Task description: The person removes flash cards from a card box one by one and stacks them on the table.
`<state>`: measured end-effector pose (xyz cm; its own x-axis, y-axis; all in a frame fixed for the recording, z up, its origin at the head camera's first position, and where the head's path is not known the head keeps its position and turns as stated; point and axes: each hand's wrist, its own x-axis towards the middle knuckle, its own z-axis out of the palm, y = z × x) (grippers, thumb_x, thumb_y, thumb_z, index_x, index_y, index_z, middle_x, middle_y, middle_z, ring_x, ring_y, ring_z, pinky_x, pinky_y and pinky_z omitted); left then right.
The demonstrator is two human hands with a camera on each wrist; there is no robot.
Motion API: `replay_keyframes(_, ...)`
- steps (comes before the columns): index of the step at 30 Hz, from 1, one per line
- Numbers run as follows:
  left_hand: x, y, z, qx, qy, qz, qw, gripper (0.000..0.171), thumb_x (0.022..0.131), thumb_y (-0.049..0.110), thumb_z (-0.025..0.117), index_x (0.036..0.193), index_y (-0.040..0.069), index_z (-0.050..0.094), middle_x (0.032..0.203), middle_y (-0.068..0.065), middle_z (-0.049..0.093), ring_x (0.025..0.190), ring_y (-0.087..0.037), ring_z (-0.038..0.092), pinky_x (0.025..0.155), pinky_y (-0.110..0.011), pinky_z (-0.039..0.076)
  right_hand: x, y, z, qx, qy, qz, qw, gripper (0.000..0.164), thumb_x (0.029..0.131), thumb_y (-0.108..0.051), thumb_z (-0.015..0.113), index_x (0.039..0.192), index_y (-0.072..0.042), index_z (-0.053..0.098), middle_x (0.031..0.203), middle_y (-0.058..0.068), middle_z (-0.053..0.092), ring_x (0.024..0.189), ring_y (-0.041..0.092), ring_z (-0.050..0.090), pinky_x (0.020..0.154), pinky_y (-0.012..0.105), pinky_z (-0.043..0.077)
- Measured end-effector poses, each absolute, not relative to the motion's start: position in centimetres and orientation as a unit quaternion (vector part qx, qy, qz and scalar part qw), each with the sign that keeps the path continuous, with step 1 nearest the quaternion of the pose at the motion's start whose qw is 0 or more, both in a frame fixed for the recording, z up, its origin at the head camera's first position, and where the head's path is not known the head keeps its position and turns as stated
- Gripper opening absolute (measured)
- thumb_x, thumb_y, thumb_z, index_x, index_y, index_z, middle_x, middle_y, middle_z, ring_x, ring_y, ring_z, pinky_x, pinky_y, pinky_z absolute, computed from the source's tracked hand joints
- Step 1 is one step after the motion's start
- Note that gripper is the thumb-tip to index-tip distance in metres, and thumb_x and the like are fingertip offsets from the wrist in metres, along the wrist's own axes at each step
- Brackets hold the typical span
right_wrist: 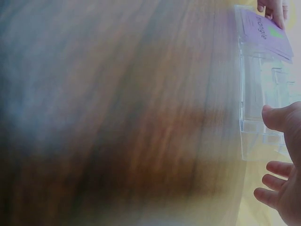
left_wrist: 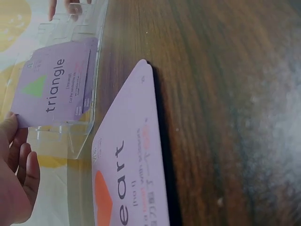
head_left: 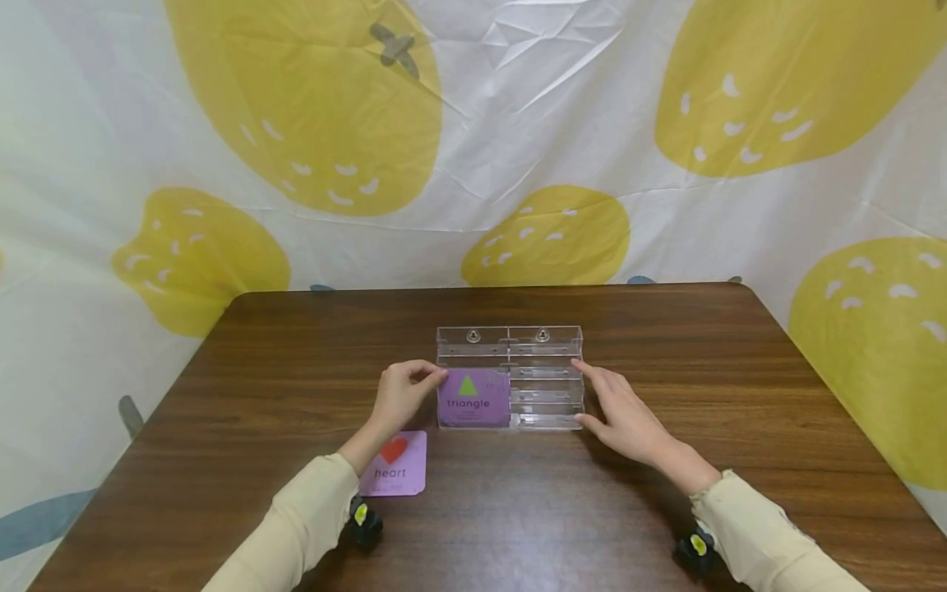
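Triangle card [head_left: 473, 400] sits in the rack [head_left: 547, 372], at eight o'clock. The left grip [head_left: 401, 395] pinches that card's ten o'clock corner, arm [head_left: 307, 514] aimed between one and two. The right grip [head_left: 623, 413] is loose and spread by the rack's three o'clock edge. It seems best to steady the rack and ease the card down straight. The heart card [head_left: 403, 474] lies on the counter [head_left: 533, 510], toward seven o'clock.

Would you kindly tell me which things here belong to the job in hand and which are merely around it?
In the job: triangle card, clear holder, left hand, right hand; probably heart card.

Just around it: brown table, fruit-print cloth, wrist cameras.
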<state>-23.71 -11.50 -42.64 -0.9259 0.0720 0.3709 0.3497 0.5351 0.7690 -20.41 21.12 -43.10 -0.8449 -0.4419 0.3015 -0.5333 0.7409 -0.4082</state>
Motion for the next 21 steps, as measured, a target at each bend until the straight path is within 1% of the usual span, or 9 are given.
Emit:
replay_keyframes(11,-23.66,-11.36,-42.53,-0.127,-0.86,-0.47,0.154,0.011,0.082,0.014,0.067,0.077,0.004,0.069,0.071,-0.006,0.066,0.06,-0.013,0.051,0.055,-0.021,0.04,-20.46,21.14,-43.19,0.266,-0.928,0.243,0.098,0.076,0.08,-0.016,0.069,0.141,-0.01,0.023,0.131,0.019,0.041,0.12,0.035,0.036,0.097,0.049,0.034)
replay_keyframes(17,-23.65,-11.33,-42.33,-0.125,-0.849,-0.485,0.168,0.011,0.082,0.014,0.067,0.077,0.004,0.068,0.071,-0.006,0.066,0.063,-0.012,0.054,0.057,-0.021,0.043,-20.46,21.12,-43.17,0.263,-0.929,0.244,0.094,0.077,0.081,-0.016,0.069,0.142,-0.01,0.023,0.131,0.019,0.04,0.12,0.035,0.036,0.096,0.049,0.034)
replay_keyframes(21,-23.64,-11.29,-42.15,-0.12,-0.844,-0.494,0.171,0.01,0.083,0.013,0.066,0.078,0.004,0.068,0.07,-0.006,0.065,0.064,-0.012,0.054,0.058,-0.021,0.043,-20.45,21.12,-43.16,0.262,-0.929,0.244,0.093,0.077,0.081,-0.016,0.068,0.142,-0.01,0.022,0.132,0.019,0.04,0.121,0.035,0.035,0.096,0.049,0.034)
